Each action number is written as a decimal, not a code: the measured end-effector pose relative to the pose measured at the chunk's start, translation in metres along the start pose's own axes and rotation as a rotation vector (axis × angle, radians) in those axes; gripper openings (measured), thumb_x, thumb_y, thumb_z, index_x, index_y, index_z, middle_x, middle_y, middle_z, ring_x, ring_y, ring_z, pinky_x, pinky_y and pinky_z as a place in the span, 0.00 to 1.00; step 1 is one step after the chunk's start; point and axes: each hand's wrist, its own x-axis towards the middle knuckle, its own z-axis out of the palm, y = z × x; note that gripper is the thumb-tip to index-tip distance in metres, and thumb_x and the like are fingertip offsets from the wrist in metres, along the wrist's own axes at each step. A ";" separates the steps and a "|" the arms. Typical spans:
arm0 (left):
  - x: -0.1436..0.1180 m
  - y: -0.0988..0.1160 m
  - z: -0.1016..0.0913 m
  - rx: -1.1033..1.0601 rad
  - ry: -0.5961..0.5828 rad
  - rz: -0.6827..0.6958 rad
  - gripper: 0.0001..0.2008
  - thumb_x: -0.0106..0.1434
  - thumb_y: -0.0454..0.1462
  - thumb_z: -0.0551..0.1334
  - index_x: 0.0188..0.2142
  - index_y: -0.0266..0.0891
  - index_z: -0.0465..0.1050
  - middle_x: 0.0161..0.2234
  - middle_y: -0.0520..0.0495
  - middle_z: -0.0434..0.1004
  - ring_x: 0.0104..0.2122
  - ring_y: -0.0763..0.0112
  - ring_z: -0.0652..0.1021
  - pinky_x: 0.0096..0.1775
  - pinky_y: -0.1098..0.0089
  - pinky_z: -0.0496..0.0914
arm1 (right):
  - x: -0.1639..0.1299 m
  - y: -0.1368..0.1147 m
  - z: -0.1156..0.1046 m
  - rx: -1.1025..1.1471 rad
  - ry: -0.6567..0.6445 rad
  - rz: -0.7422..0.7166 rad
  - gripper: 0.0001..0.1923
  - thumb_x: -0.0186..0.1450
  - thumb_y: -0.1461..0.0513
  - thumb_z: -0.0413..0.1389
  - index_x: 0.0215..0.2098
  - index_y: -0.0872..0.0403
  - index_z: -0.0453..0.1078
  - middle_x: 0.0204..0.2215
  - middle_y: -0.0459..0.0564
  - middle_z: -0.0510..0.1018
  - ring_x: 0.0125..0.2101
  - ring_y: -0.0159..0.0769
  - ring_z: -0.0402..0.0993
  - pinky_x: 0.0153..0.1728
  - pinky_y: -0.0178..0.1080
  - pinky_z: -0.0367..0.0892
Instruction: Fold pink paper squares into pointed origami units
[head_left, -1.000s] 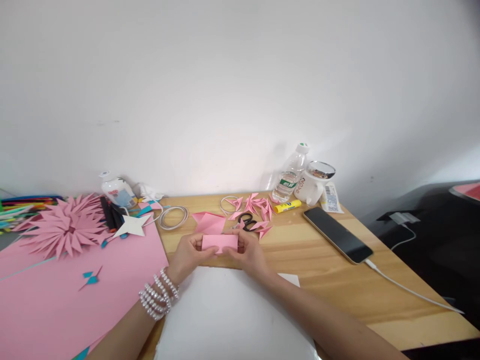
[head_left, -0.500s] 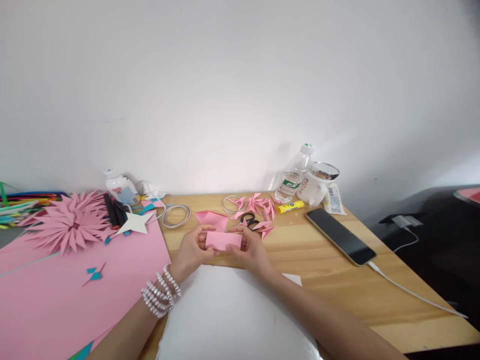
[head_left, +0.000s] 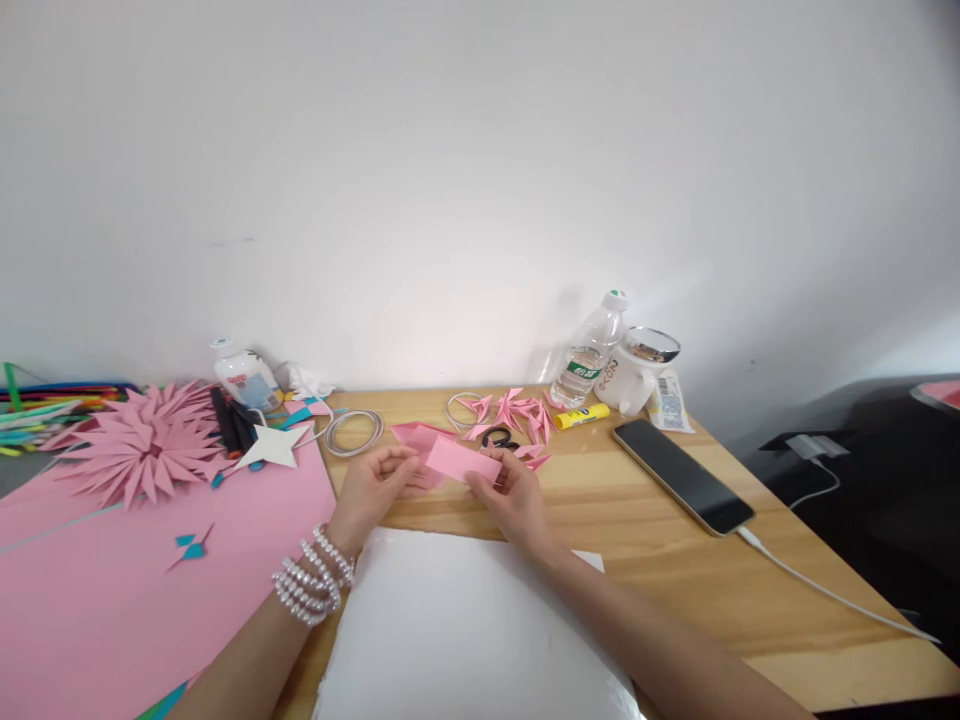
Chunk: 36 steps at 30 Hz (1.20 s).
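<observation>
A small folded rectangle of pink paper [head_left: 459,461] is pinched at its right end by my right hand [head_left: 514,495], thumb in front and fingers behind. My left hand [head_left: 379,488] is beside the paper's left end, its fingers curled in and the thumb against them; I see nothing in it, and a narrow gap parts it from the rectangle. Behind both hands lies more pink folded paper [head_left: 424,437], partly covered. Black-handled scissors [head_left: 499,437] rest just beyond my right hand, among several pointed pink paper pieces [head_left: 510,408].
A white board [head_left: 465,620] lies in front of me. At left, a large spiky pink paper flower [head_left: 146,450] and a white paper star [head_left: 274,446] rest on pink sheets [head_left: 97,610]. Rightward are a glue stick [head_left: 581,417], water bottle [head_left: 589,355], mug [head_left: 628,385] and charging phone [head_left: 682,475].
My left hand has come away from the paper's left end and moved left. The paper has tilted, right end lower, and shifted slightly up and right with my right hand.
</observation>
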 end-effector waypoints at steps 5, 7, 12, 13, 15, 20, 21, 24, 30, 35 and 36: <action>-0.009 -0.008 0.015 -0.036 -0.157 -0.028 0.26 0.50 0.44 0.63 0.45 0.34 0.60 0.31 0.43 0.79 0.29 0.62 0.79 0.33 0.61 0.74 | -0.002 0.004 0.001 -0.181 -0.070 -0.223 0.08 0.59 0.60 0.51 0.34 0.54 0.70 0.27 0.48 0.74 0.27 0.34 0.70 0.29 0.36 0.68; -0.011 -0.008 0.016 -0.068 -0.151 -0.018 0.29 0.52 0.44 0.62 0.50 0.34 0.56 0.31 0.43 0.79 0.31 0.62 0.79 0.35 0.61 0.73 | -0.003 0.003 0.001 -0.271 -0.120 -0.328 0.10 0.60 0.61 0.50 0.36 0.53 0.72 0.29 0.49 0.76 0.31 0.35 0.71 0.33 0.37 0.67; -0.010 -0.005 0.014 -0.066 -0.108 -0.016 0.29 0.52 0.42 0.63 0.51 0.34 0.58 0.27 0.48 0.77 0.31 0.63 0.79 0.36 0.62 0.74 | -0.008 -0.003 0.002 -0.367 -0.254 -0.430 0.13 0.62 0.62 0.49 0.43 0.50 0.70 0.38 0.53 0.74 0.39 0.37 0.70 0.41 0.40 0.65; -0.010 -0.005 0.014 -0.057 -0.097 -0.008 0.29 0.52 0.42 0.63 0.51 0.34 0.58 0.26 0.49 0.77 0.31 0.63 0.79 0.35 0.62 0.74 | -0.008 -0.004 0.002 -0.370 -0.268 -0.426 0.13 0.61 0.62 0.50 0.44 0.50 0.70 0.39 0.53 0.74 0.40 0.38 0.69 0.41 0.40 0.65; -0.009 -0.005 0.013 -0.031 -0.080 0.017 0.29 0.52 0.42 0.63 0.51 0.34 0.59 0.24 0.50 0.76 0.31 0.63 0.79 0.34 0.63 0.74 | -0.009 -0.005 0.002 -0.360 -0.272 -0.399 0.14 0.61 0.61 0.50 0.44 0.50 0.69 0.40 0.53 0.73 0.41 0.38 0.69 0.42 0.41 0.65; -0.007 -0.009 0.012 0.037 -0.072 0.068 0.31 0.52 0.42 0.63 0.53 0.33 0.56 0.26 0.49 0.76 0.30 0.63 0.78 0.32 0.63 0.74 | -0.008 -0.002 0.004 -0.233 -0.266 -0.209 0.15 0.60 0.58 0.52 0.45 0.51 0.68 0.40 0.52 0.74 0.40 0.39 0.70 0.42 0.41 0.65; -0.007 -0.009 0.012 0.050 -0.074 0.076 0.32 0.52 0.42 0.62 0.53 0.33 0.56 0.27 0.48 0.76 0.30 0.63 0.78 0.32 0.63 0.74 | -0.007 -0.001 0.004 -0.182 -0.265 -0.157 0.16 0.59 0.58 0.53 0.45 0.52 0.68 0.40 0.51 0.75 0.40 0.40 0.70 0.42 0.41 0.66; -0.007 -0.010 0.012 0.091 -0.076 0.096 0.34 0.52 0.42 0.62 0.56 0.33 0.53 0.27 0.49 0.75 0.29 0.65 0.78 0.33 0.64 0.74 | -0.004 -0.002 0.004 -0.029 -0.260 -0.022 0.17 0.56 0.56 0.55 0.42 0.53 0.69 0.40 0.52 0.75 0.41 0.41 0.71 0.42 0.42 0.66; -0.007 -0.007 0.009 0.198 -0.038 0.142 0.31 0.52 0.40 0.61 0.55 0.35 0.57 0.22 0.53 0.74 0.23 0.70 0.75 0.28 0.69 0.71 | -0.001 -0.009 0.002 0.102 -0.247 0.099 0.17 0.53 0.54 0.57 0.39 0.55 0.69 0.37 0.52 0.76 0.39 0.40 0.71 0.42 0.42 0.66; -0.007 -0.004 0.009 0.145 -0.082 0.170 0.27 0.53 0.39 0.60 0.53 0.36 0.61 0.33 0.46 0.76 0.27 0.70 0.75 0.29 0.72 0.70 | -0.001 -0.007 0.003 0.159 -0.179 0.035 0.13 0.56 0.57 0.55 0.39 0.53 0.63 0.30 0.48 0.76 0.28 0.33 0.71 0.29 0.35 0.67; -0.006 -0.004 0.009 0.131 -0.088 0.171 0.26 0.54 0.38 0.60 0.52 0.35 0.61 0.35 0.44 0.76 0.27 0.70 0.75 0.29 0.72 0.70 | -0.002 -0.006 0.002 0.146 -0.153 0.012 0.13 0.56 0.58 0.54 0.39 0.53 0.62 0.28 0.47 0.75 0.25 0.32 0.70 0.26 0.34 0.66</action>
